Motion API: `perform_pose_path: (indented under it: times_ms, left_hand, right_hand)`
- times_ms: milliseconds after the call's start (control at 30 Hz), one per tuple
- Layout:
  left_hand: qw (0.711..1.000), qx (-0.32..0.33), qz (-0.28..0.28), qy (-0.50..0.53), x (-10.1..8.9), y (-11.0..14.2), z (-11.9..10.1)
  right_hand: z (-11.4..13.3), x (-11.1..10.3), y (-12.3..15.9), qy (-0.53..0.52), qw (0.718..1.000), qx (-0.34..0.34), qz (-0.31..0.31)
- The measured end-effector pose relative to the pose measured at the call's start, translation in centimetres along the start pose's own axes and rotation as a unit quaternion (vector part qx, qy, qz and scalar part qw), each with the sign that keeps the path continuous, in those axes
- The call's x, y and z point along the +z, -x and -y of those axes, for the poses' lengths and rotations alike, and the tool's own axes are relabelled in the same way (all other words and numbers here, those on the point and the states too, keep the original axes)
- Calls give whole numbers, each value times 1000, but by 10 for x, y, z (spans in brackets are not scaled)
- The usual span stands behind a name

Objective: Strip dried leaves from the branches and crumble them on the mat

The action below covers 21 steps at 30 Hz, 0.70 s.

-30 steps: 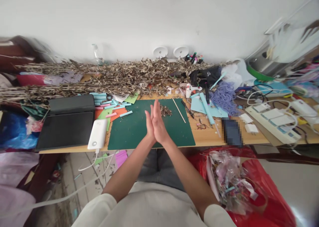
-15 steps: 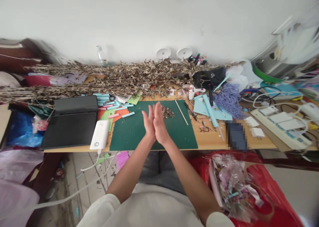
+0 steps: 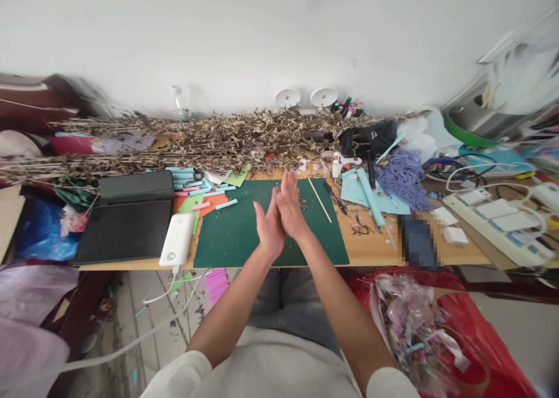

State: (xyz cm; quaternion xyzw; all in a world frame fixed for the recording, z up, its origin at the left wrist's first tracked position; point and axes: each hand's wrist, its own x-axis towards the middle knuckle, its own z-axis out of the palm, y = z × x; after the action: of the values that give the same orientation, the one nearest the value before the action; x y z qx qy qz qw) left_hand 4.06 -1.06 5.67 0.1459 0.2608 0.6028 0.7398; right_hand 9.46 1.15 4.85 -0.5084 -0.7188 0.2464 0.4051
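Observation:
My left hand [image 3: 269, 229] and my right hand [image 3: 290, 205] press together palm to palm above the green cutting mat [image 3: 231, 235]. Their fingers are stretched out and point away from me; the left thumb sticks up to the side. Whatever may lie between the palms is hidden. Just behind my right hand, a small heap of crumbled dried leaves [image 3: 302, 200] is partly covered by the fingers. A thin wooden stick [image 3: 320, 200] lies on the mat to the right, and a dark pen [image 3: 335, 197] rests near the mat's right edge.
Bundles of dried leafy stems [image 3: 244, 133] stretch along the back. To the left are a black tablet case [image 3: 122, 229], a white power bank [image 3: 177, 239] and rolled paper tubes [image 3: 181, 176]. On the right lie a glue gun [image 3: 343, 164], purple yarn [image 3: 404, 179], a phone [image 3: 418, 240] and a power strip [image 3: 498, 229].
My joined hands have shifted slightly right and toward me, the palms sliding against each other. The right fingers now cover more of the leaf heap. The camera view has tilted a little.

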Motion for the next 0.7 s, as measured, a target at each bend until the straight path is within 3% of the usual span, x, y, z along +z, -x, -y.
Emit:
perform_pose_path:
  times_ms: [100,200,300,433,567,700]
  left_hand:
    - [999,27,24,15,2,-7,-1]
    - [999,14,48,19,0,-6,6]
    - [999,3,30,27,1,-2,8]
    - [998,60,11,21,4,1,2]
    - [1000,-7,8,14,-1,-3,-3]
    - [999,23,11,23,-4,-9,-3]
  right_hand:
    - [-1,-3,1,-14,1000,-21,2]
    - [-4,-3,2,8,999,-21,-25]
    - [-6,3,7,21,1000,9,1]
    - [2,13,12,66,998,0,2]
    - [4,11,11,76,996,25,-34]
    - [2,6,12,42,999,-5,-1]
